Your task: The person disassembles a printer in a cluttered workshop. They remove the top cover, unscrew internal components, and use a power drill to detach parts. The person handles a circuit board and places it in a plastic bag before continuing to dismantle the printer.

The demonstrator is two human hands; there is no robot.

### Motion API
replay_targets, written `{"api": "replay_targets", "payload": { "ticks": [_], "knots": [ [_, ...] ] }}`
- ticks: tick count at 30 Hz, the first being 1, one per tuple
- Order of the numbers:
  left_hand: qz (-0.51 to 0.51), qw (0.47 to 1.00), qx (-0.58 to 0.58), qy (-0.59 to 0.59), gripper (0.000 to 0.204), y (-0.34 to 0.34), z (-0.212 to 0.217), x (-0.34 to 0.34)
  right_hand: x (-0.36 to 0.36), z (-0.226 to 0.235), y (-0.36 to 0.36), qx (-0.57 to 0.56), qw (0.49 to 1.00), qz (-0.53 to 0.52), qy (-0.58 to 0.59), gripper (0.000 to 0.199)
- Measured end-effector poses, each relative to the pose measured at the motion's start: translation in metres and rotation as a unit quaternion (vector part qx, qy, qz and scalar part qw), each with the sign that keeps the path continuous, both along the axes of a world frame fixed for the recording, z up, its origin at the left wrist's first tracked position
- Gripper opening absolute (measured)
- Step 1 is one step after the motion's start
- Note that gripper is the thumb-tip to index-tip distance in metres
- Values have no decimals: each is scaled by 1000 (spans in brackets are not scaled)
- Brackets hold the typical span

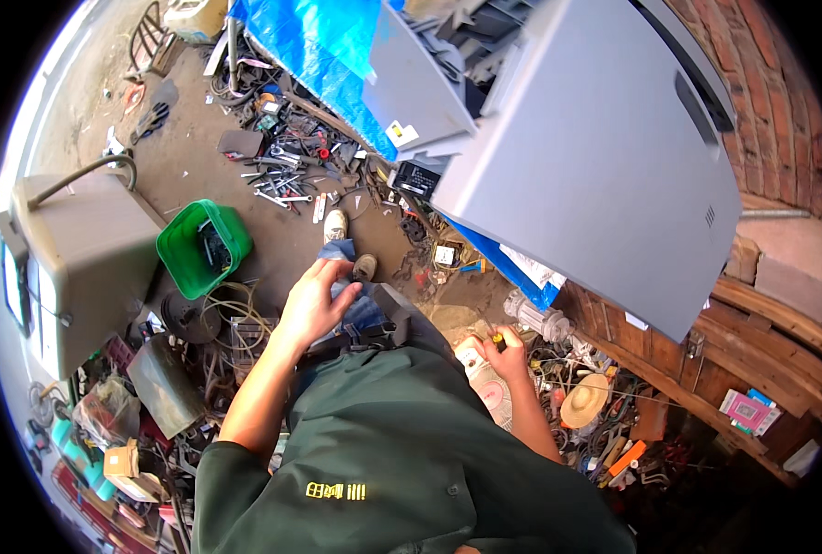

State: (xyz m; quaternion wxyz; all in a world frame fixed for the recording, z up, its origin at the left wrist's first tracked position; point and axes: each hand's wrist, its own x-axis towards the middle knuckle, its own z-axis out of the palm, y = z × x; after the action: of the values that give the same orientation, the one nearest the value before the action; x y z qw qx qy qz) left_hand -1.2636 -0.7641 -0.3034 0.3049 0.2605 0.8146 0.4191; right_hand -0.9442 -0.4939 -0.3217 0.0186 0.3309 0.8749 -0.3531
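Observation:
My left hand is held out over my left leg, empty, with the thumb apart from the loosely bent fingers. On the right, my right hand closes around a screwdriver. A bit of its yellow and black handle shows between the fingers; the rest is hidden. Past that hand stands a large grey plastic housing, tilted, its upper left side showing dark inner parts. Blue sheeting lies under and behind it. A grey cylindrical metal part sits just beyond my right hand.
A green bin with dark pieces inside stands left, beside a beige cabinet. Wrenches and other tools are strewn on the floor ahead. A straw hat lies among clutter at right, near a wooden bench. A coiled hose lies left.

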Motion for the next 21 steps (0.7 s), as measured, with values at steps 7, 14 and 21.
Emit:
{"api": "replay_targets", "payload": {
  "ticks": [7, 14, 21],
  "knots": [
    [-51, 997, -55, -22, 35, -23, 18, 57, 11, -4, -14, -270, 931, -215, 123, 15],
    [-41, 991, -121, -37, 39, -52, 12, 89, -6, 21, 60, -249, 869, -367, 219, 11],
    [-26, 993, -111, 10, 39, -82, 9, 85, -42, -59, 190, -24, 959, -225, 168, 16]
  ]
}}
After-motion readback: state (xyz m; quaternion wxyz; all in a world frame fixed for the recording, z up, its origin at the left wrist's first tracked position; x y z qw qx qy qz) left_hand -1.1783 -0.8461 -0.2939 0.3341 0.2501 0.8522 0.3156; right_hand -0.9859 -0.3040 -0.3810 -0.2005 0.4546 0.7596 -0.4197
